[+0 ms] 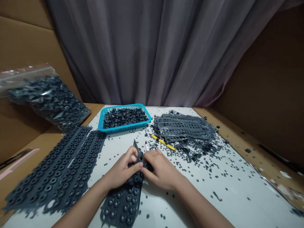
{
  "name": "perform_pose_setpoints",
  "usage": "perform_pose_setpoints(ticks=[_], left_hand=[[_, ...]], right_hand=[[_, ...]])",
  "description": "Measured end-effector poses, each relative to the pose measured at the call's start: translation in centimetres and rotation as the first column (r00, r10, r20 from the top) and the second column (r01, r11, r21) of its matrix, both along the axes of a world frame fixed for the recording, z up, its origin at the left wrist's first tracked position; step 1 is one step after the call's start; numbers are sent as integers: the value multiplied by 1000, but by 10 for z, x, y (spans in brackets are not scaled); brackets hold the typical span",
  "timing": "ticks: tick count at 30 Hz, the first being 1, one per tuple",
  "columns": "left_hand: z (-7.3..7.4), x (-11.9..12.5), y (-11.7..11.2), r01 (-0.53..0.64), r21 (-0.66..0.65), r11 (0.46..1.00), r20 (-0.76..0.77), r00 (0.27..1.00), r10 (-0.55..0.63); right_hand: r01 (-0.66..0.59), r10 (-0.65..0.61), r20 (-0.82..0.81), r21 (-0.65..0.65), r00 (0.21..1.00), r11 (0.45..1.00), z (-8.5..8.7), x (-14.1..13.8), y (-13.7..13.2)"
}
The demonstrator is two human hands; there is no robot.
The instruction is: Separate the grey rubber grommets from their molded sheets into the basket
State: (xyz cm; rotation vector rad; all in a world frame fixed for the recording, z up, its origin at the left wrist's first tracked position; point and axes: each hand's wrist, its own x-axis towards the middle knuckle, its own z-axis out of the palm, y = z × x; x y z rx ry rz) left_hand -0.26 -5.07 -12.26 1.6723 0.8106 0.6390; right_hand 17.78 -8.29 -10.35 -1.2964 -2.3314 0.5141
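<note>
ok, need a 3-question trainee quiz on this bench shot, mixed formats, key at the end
1. True or false: the left hand and the right hand are both at the ring-studded strip.

2. The slim tool lying near the perforated sheets is mainly:
A) red
B) yellow
C) green

3. Fill in: from the wearer's view, the clear bag is to the ____ of the blue basket.

Key: 1 true; 2 B; 3 left.
</note>
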Motion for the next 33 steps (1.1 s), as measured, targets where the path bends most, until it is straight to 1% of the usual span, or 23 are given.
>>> perform_pose_setpoints(ticks=[3,5,6,8,9,11,14,16,20,23,25,26,30,31,33], left_hand=[[-1,1,0,-32,-27,999,33,999,33],[-2,3,1,-70,-33,997,75,995,72],[-2,4,1,-73,-60,995,111,991,80],[-3,7,1,-23,-171,985,223,973,61],[-3,9,1,20,-237,971,289,956,51],[-4,11,0,92,-347,933,397,916,57],[-5,13,-1,102,-432,896,452,884,117],[-6,13,-1,94,-468,879,463,873,153],[-8,12,1,97,-513,853,484,854,194],[-9,12,0,90,-559,825,488,839,239],[-9,11,0,79,-594,801,483,831,276],[-9,11,0,70,-607,792,478,828,293],[-9,12,0,1,-638,770,431,829,356],[-8,12,0,-20,-646,763,416,829,374],[-6,11,1,-54,-654,755,409,814,412]], right_hand=[[-48,46,-42,-41,998,998,-2,-1,1],[-78,66,-130,-90,989,993,-2,-2,2],[-98,74,-190,-122,979,988,-3,-2,2],[-156,84,-334,-195,939,968,-4,-2,3],[-187,75,-415,-236,907,954,-6,-2,4],[-249,19,-575,-324,818,913,-10,-3,4],[-347,-118,-747,-435,654,831,-19,-5,5],[-388,-204,-799,-476,565,790,-25,-7,6],[-451,-337,-838,-523,430,724,-32,-11,8],[-489,-433,-849,-529,304,694,-34,-14,9],[-503,-466,-854,-514,229,695,-34,-16,9],[-504,-464,-860,-504,213,702,-34,-17,9],[-478,-415,-879,-477,236,737,-34,-21,9],[-472,-414,-881,-473,229,744,-34,-21,10],[-461,-412,-893,-448,183,766,-32,-20,12]])
